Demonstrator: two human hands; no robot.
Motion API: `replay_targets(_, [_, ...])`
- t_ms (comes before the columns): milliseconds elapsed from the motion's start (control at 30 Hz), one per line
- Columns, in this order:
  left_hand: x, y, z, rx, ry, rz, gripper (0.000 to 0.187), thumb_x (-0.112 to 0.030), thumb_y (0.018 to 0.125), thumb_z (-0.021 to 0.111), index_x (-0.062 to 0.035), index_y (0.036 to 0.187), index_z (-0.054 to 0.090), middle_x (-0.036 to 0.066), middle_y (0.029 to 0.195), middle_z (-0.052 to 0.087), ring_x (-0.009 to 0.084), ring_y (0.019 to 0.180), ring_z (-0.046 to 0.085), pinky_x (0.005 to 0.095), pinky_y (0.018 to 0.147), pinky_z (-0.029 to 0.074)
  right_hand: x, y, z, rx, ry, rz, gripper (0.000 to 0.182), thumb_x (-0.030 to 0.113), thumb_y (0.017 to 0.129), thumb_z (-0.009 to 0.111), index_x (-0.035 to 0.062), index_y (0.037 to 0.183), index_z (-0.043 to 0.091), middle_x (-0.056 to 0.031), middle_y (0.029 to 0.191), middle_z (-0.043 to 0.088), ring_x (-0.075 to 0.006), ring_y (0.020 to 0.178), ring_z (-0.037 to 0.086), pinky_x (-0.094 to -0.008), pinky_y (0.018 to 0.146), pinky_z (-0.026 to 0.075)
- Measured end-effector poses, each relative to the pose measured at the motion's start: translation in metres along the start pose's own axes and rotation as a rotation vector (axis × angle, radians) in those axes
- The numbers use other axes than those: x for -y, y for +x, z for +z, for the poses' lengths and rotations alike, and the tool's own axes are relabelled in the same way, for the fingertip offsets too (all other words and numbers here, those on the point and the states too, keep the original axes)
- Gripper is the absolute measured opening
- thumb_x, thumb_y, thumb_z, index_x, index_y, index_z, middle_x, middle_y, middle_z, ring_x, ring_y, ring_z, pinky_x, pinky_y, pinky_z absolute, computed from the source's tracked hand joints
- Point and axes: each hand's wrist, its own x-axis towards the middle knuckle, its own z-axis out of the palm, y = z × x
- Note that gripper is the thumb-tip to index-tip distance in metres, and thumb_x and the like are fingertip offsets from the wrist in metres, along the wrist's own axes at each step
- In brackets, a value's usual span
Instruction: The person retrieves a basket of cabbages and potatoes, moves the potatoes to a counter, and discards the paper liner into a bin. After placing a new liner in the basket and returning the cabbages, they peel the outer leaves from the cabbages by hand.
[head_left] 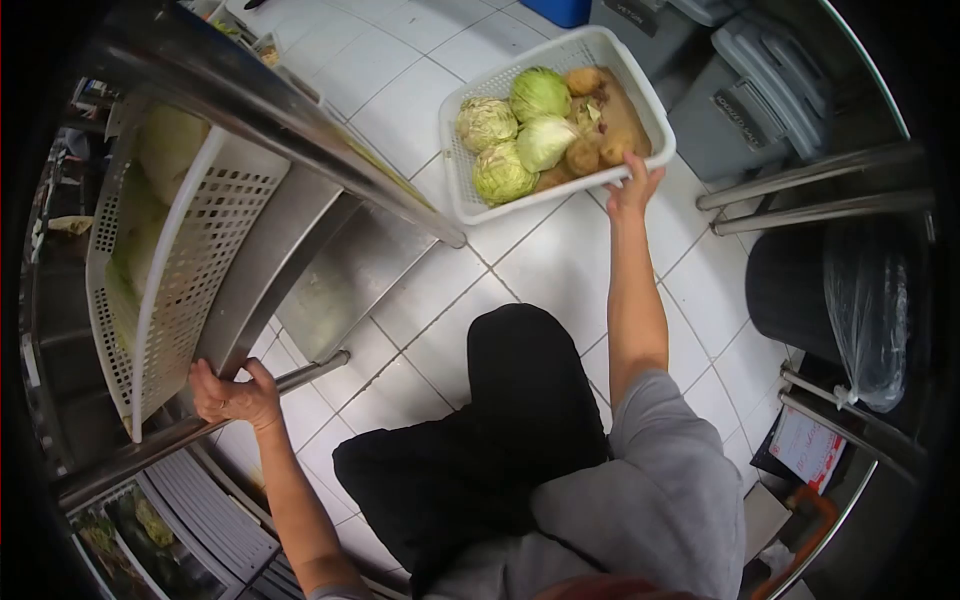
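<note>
A white plastic basket point(655, 125) sits on the tiled floor ahead of me. Inside it are several cabbages point(541, 95) on the left and brown potatoes point(584, 156) on the right, with loose bits at its bottom. My right hand point(632, 187) grips the near right rim of this basket, thumb and fingers closed around it. On my left side, my left hand point(237, 395) is closed on the edge of a steel shelf point(268, 262). Just above that hand, a second white perforated basket point(215, 215) holding pale green vegetables point(160, 150) rests on the shelf.
A steel post point(330, 145) stands between the shelf and the floor basket. Grey lidded bins point(745, 110) stand at the back right. To the right are metal rails point(810, 175) and a black bin point(795, 285) with a clear plastic bag point(868, 320).
</note>
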Motion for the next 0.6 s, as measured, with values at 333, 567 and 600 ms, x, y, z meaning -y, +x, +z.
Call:
replay_targets(333, [-0.067, -0.012, -0.027, -0.064, -0.504, 0.024, 0.054, -0.019, 0.089, 0.067, 0.0004, 0.135, 0.047, 0.022, 0.136, 0.048, 0.0383, 0.122, 0.049, 0.0548, 0.105, 0.035, -0.070, -0.059, -0.222, -0.079, 0.216, 0.173, 0.068, 0.005, 0.082, 0.060, 0.0061, 0.145, 0.034, -0.0206, 0.139, 0.047, -0.0419, 0.122, 0.054, -0.0681, 0.091, 0.049])
replay_targets(567, [-0.311, -0.083, 0.008, 0.784, -1.350, 0.008, 0.062, -0.009, 0.082, 0.065, 0.0096, 0.139, 0.046, 0.033, 0.138, 0.048, 0.0454, 0.130, 0.045, 0.0495, 0.111, 0.035, -0.042, -0.107, -0.299, -0.498, -0.274, 0.177, 0.042, -0.002, 0.081, 0.062, 0.0026, 0.123, 0.056, -0.0131, 0.108, 0.066, -0.0293, 0.097, 0.067, -0.0419, 0.083, 0.056])
replay_targets(600, [-0.345, -0.094, 0.035, 0.791, -1.380, -0.084, 0.067, -0.011, 0.083, 0.065, 0.0102, 0.142, 0.042, 0.035, 0.142, 0.043, 0.0460, 0.133, 0.042, 0.0488, 0.114, 0.031, -0.040, -0.097, -0.309, -0.444, -0.482, 0.015, 0.034, 0.003, 0.079, 0.068, 0.0038, 0.111, 0.062, -0.0135, 0.096, 0.069, -0.0285, 0.089, 0.069, -0.0375, 0.080, 0.055])
